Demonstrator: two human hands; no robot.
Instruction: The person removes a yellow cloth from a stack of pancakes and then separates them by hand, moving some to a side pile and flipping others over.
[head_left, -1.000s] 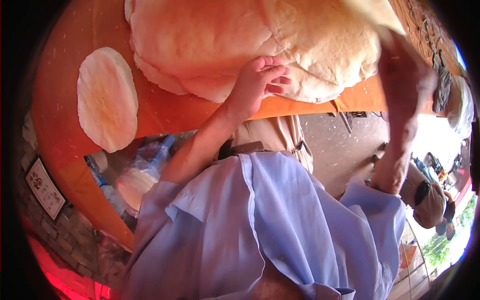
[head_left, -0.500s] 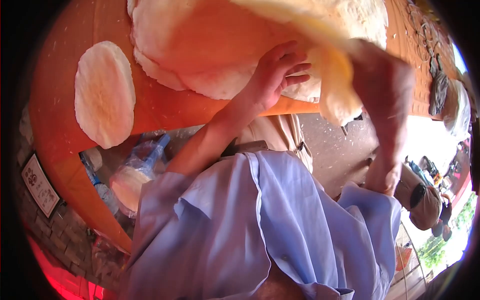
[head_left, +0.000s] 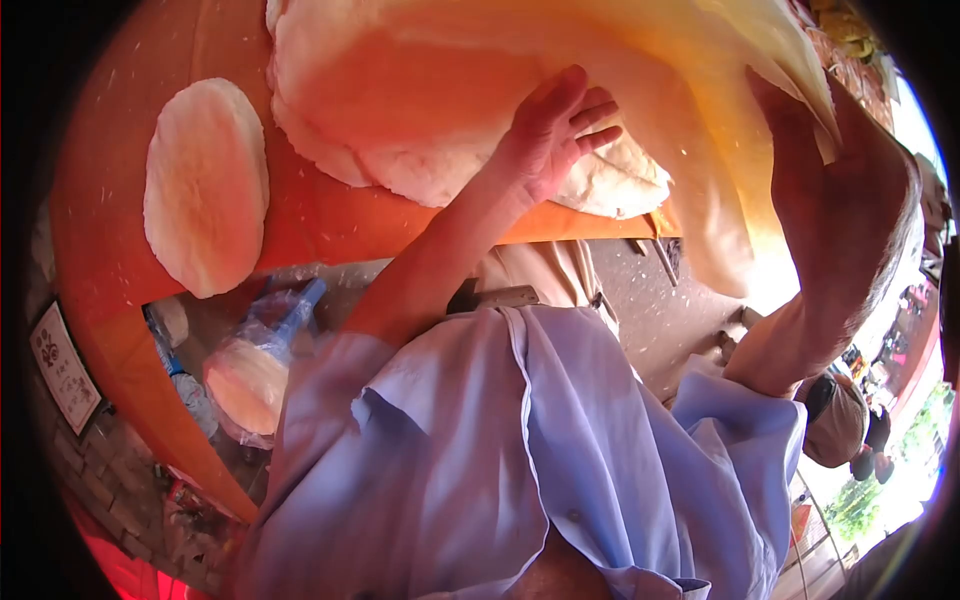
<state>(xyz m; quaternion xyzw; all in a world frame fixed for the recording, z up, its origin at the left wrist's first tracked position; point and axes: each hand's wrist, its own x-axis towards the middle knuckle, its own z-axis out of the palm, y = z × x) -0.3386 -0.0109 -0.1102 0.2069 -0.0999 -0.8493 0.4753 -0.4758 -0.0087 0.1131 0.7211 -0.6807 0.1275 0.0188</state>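
A large, thin, pale sheet that looks like flatbread (head_left: 735, 190) is lifted at the right, glowing yellow where light passes through it. My right hand (head_left: 850, 170) grips its right part, thumb on the near side, fingertips hidden in the folds. The sheet's lower end hangs past the table edge. Beneath, a broad stack of similar pale sheets (head_left: 345, 120) lies on the orange table (head_left: 320, 225). My left hand (head_left: 560, 135) is held over the stack's front edge, fingers spread and nothing in them. Farther left, a separate oval flatbread (head_left: 207, 188) lies flat.
Under the table, a clear plastic bag (head_left: 262, 355) contains more pale rounds. A framed sign (head_left: 65, 367) leans at the lower left. Crumbs dot the tabletop and floor. At the right, other people and goods appear in bright light.
My right hand has swung outward to the right, drawing the sheet with it, so the sheet now spreads wider. My left hand has barely moved, its fingers spread a little more.
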